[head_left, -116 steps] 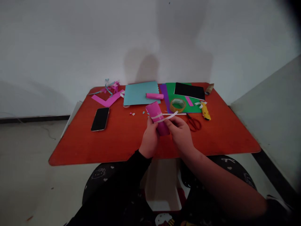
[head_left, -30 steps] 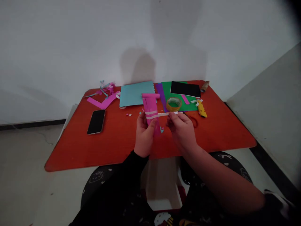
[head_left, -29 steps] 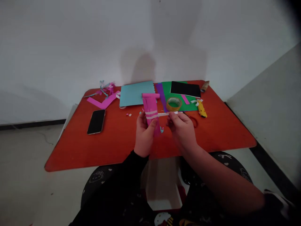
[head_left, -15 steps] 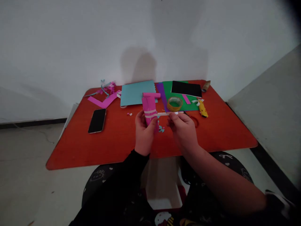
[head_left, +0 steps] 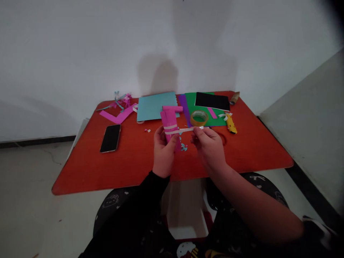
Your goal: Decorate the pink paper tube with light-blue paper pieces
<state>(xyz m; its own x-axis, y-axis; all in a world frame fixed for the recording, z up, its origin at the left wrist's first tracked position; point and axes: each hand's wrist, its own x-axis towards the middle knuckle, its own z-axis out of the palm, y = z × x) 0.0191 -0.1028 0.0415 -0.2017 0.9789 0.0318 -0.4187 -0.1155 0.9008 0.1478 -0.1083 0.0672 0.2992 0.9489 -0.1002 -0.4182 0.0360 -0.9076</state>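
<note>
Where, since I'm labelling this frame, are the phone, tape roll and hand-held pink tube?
Phone (head_left: 110,138): head view, middle of its dark screen.
Tape roll (head_left: 197,123): head view, near side of its ring.
Pink tube (head_left: 169,120): head view, its upper front.

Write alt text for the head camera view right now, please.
A left hand holds a white-banded pink roll while the right hand pinches a white strip stretching from it, over a red table with a phone at left and a tape roll and light blue sheet farther back.

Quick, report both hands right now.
Left hand: closed around the pink paper tube.
Right hand: closed, pinching the white strip that runs to the tube.
</note>
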